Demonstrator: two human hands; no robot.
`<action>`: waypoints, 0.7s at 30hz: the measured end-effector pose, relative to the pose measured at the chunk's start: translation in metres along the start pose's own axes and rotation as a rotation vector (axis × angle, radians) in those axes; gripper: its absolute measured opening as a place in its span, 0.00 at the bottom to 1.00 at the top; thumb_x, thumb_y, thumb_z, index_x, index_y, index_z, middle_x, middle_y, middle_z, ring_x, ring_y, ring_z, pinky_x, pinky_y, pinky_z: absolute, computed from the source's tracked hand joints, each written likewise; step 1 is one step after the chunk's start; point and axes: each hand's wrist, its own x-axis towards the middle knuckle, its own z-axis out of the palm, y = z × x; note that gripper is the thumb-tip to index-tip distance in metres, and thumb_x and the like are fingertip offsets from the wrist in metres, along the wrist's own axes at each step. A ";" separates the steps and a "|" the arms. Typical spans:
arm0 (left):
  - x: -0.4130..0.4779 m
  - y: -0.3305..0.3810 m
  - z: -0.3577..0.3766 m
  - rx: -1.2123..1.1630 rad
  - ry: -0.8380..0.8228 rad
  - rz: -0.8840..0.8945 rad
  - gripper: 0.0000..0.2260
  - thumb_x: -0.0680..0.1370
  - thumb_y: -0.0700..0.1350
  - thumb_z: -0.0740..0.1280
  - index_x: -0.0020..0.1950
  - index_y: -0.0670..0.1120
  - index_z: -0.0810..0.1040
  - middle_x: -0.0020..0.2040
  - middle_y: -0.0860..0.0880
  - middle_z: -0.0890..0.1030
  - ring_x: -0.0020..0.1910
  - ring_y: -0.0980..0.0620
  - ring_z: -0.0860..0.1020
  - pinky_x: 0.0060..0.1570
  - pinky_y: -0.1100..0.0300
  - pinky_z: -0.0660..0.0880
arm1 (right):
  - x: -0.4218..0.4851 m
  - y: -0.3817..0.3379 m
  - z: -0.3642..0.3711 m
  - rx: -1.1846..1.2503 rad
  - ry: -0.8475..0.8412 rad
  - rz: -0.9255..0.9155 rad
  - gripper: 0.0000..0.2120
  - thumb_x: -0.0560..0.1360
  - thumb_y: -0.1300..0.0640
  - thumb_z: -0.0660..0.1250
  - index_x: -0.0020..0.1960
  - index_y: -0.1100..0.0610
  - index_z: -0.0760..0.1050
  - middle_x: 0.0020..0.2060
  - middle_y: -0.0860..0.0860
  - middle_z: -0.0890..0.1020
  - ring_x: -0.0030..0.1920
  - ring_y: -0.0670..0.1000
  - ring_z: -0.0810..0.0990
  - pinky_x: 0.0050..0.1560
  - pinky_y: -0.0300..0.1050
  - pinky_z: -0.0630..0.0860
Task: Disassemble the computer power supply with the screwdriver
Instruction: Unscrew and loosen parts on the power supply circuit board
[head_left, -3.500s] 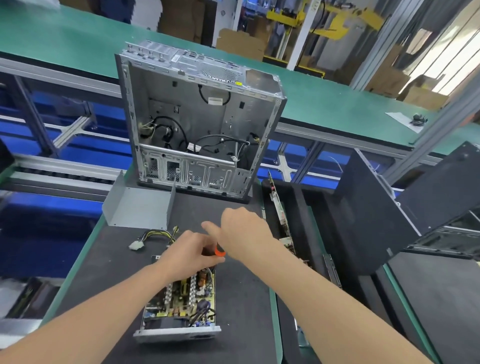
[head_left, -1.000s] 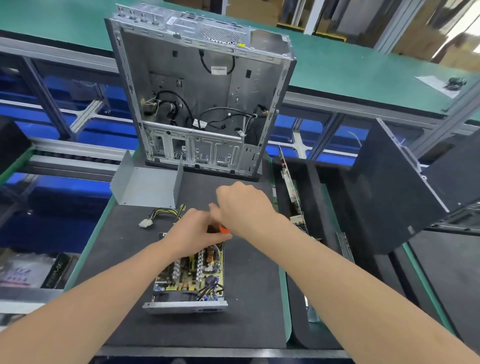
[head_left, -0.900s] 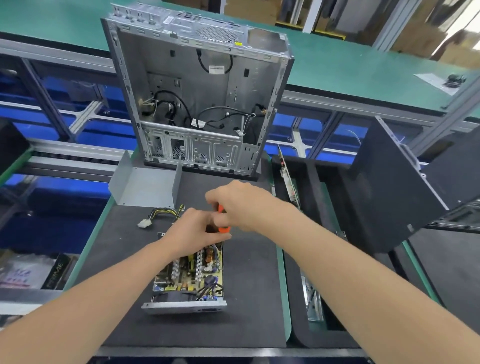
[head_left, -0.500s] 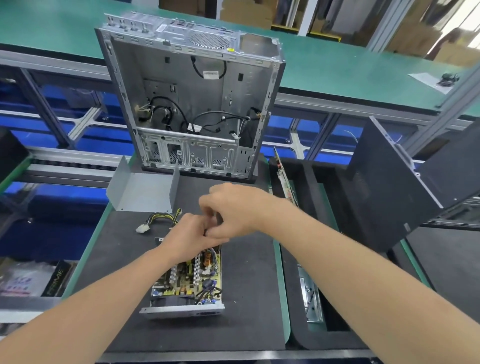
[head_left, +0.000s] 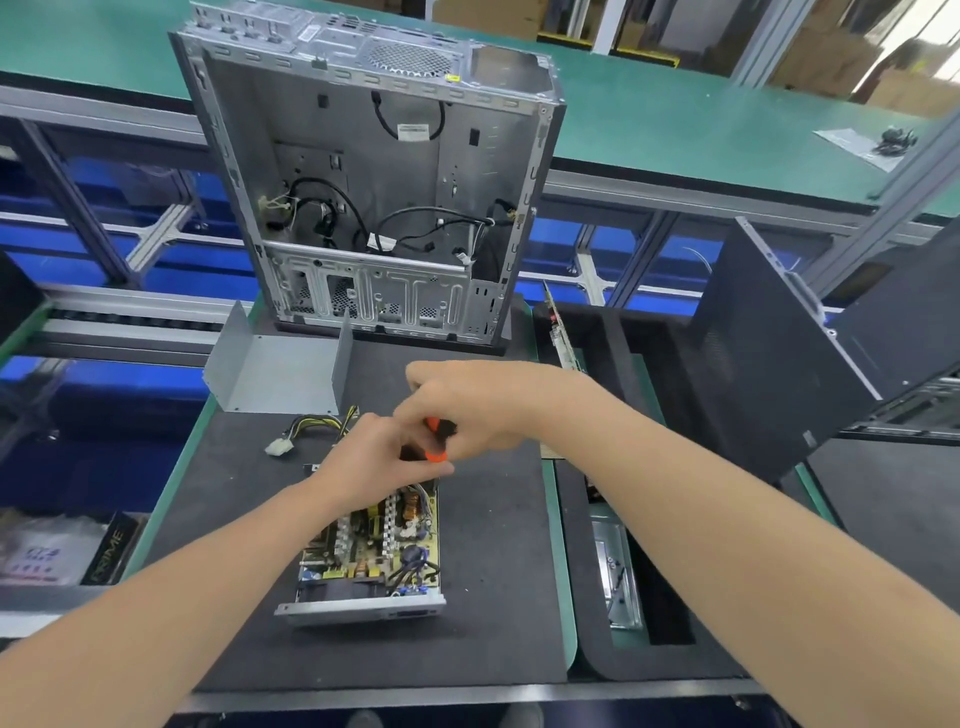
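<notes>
Orange and black in the head view, the screwdriver (head_left: 435, 441) had its handle wrapped in the curled fingers of the right hand (head_left: 470, 410). The left hand (head_left: 371, 462) appeared to pinch the tool just below; the tip was hidden. The power supply (head_left: 370, 551) lay directly under the grip, its long axis running from there back toward the person, board exposed. The left hand was the nearer to it. Beyond the grip and leftward sat the loose cover (head_left: 280, 374), with the computer case (head_left: 374, 182) farther beyond. Counted: one screwdriver, one power supply, one cover, one case.
</notes>
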 end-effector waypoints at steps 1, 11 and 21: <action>-0.001 0.002 -0.001 -0.010 0.013 0.021 0.07 0.73 0.57 0.78 0.41 0.55 0.87 0.37 0.66 0.82 0.42 0.69 0.79 0.45 0.72 0.70 | 0.000 0.002 -0.002 -0.007 -0.014 -0.024 0.06 0.73 0.62 0.71 0.45 0.52 0.79 0.47 0.48 0.68 0.41 0.47 0.72 0.37 0.44 0.68; -0.002 0.003 0.001 -0.068 -0.004 -0.013 0.10 0.74 0.59 0.76 0.39 0.55 0.82 0.32 0.54 0.83 0.32 0.55 0.79 0.35 0.55 0.74 | 0.004 -0.026 0.026 -0.122 0.340 0.459 0.21 0.82 0.38 0.58 0.48 0.56 0.66 0.33 0.51 0.68 0.31 0.56 0.70 0.28 0.46 0.60; -0.003 0.012 -0.011 -0.034 -0.063 0.013 0.16 0.73 0.54 0.78 0.38 0.73 0.75 0.32 0.70 0.79 0.33 0.66 0.76 0.34 0.72 0.69 | -0.004 -0.011 0.023 0.149 0.274 0.328 0.06 0.72 0.55 0.69 0.47 0.51 0.74 0.41 0.49 0.80 0.44 0.57 0.80 0.32 0.44 0.69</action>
